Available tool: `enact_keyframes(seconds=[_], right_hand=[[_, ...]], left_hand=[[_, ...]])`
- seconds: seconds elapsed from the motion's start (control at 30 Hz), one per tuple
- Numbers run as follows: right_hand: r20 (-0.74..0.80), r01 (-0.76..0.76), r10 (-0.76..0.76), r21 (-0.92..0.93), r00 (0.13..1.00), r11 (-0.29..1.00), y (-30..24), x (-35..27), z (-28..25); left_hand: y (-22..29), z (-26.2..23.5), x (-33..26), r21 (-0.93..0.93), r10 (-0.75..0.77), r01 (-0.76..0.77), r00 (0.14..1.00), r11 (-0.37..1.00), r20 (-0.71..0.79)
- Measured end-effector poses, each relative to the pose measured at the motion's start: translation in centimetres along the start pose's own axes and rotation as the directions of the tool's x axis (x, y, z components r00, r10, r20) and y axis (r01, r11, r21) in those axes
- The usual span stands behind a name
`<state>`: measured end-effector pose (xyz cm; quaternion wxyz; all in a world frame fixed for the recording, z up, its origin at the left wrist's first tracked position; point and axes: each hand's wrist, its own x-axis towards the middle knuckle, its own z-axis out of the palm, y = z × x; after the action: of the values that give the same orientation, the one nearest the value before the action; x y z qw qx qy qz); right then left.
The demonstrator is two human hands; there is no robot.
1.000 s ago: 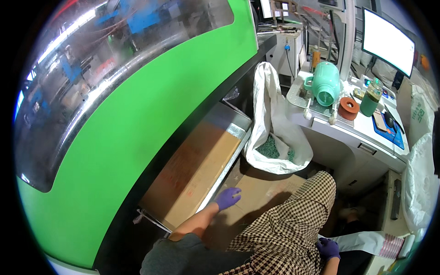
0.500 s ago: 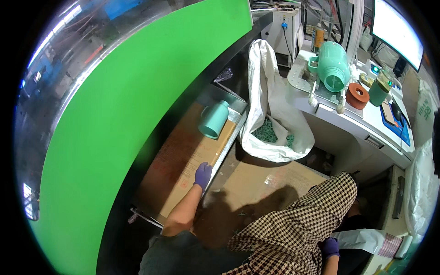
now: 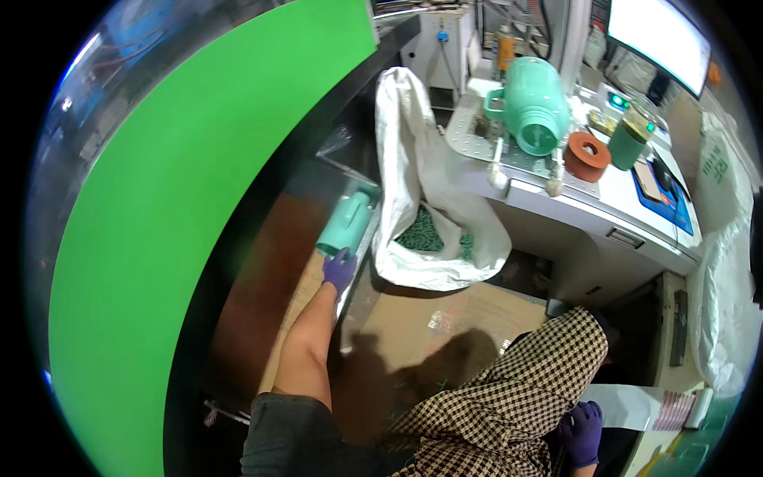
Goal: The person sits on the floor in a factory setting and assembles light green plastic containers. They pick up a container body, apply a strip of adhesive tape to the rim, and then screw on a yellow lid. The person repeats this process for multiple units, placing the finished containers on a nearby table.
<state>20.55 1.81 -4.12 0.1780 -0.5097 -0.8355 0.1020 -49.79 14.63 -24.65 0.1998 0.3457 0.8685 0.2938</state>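
A mint-green plastic jug shell (image 3: 346, 225) with a side handle lies on its side on the cardboard-lined tray at the left. At its near open end, my left hand (image 3: 340, 269), in a purple glove, has its fingers closed on the rim. My right hand (image 3: 582, 435), also purple-gloved, is curled low beside my checkered apron (image 3: 509, 374). It is next to the end of a white plastic strip (image 3: 624, 407); whether anything is inside its fingers is hidden. A second mint-green jug shell (image 3: 534, 107) lies on the workbench, its open mouth towards me.
A white woven sack (image 3: 441, 266) with green scraps stands between tray and workbench (image 3: 548, 195). On the bench are a brown tape roll (image 3: 587, 157), a jar of green liquid (image 3: 630, 139), a phone (image 3: 647, 180) and a monitor (image 3: 664, 40). A bright green curved panel (image 3: 183, 167) borders the left.
My left hand has reached forward from the cardboard to the jug shell's rim. The shell has turned so its handle faces up. My right hand has shifted slightly and stays low.
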Motion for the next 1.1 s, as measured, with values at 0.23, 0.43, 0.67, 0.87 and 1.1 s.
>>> enact_keyframes(seconds=[0.23, 0.43, 0.67, 0.87, 1.1], right_hand=[[-0.190, 0.060, -0.037, 0.116, 0.981, 0.991, -5.0, -1.2, -7.0], [-0.258, 0.215, -0.155, 0.223, 0.954, 0.951, -8.1, 1.1, -6.1], [-0.211, 0.344, -0.298, 0.229, 0.931, 0.911, -6.9, 5.3, -5.1], [-0.186, 0.218, -0.155, 0.396, 0.970, 0.892, -9.5, 9.3, -1.2], [-0.280, 0.253, -0.062, 0.726, 0.958, 0.639, -12.1, 7.8, -1.6]], left_hand=[[0.3, 1.1, 4.5, -0.188, 0.074, -0.026, 0.964, 0.982, 0.254], [5.1, 0.7, 3.9, -0.509, 0.014, -0.217, 0.928, 0.833, -0.373], [7.7, -12.3, -4.8, -0.738, 0.170, -0.421, 0.903, 0.528, -0.393], [10.1, -16.4, -17.7, -0.274, 0.639, -0.718, 0.695, 0.640, -0.329], [17.0, -4.8, -28.0, -0.632, 0.629, -0.434, 0.769, 0.642, 0.111]])
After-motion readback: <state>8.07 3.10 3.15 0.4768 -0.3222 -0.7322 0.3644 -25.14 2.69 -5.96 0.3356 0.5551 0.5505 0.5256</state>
